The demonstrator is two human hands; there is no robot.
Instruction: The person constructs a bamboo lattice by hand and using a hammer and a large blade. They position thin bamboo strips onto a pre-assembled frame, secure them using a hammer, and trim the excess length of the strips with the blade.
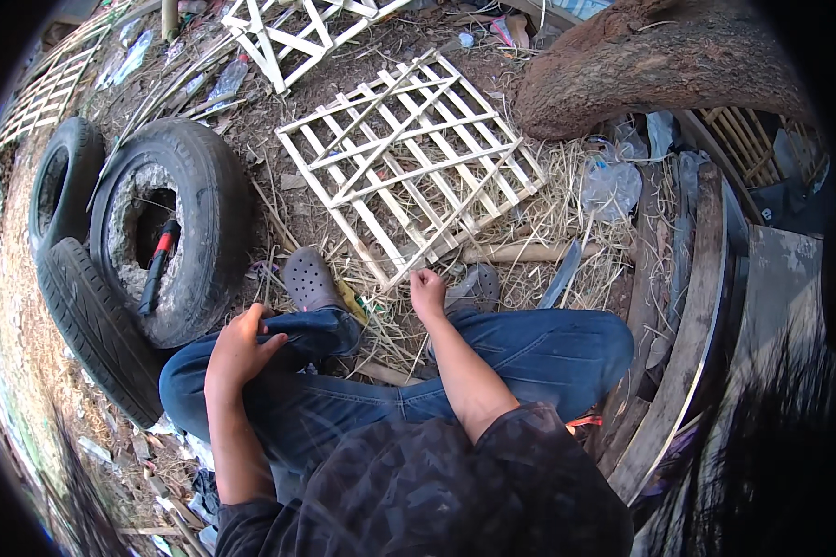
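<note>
Pale lattice (393, 143): on ground, upper centre of frame
Right hand (427, 295): fingers curled at lattice's lower corner; cannot tell if gripping
Left hand (240, 345): by left knee (188, 382), fingers loosely open

Dirt ground (267, 121), thick trunk (655, 70), weathered plank (692, 339), probably sunlight (14, 353) at left

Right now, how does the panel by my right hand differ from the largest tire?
The panel is pale; the tire is dark. The panel is an angular lattice; the tire is a ring lined in rough grey. The panel is nearer your right hand; the tire, your left hand. Both have openings.
</note>
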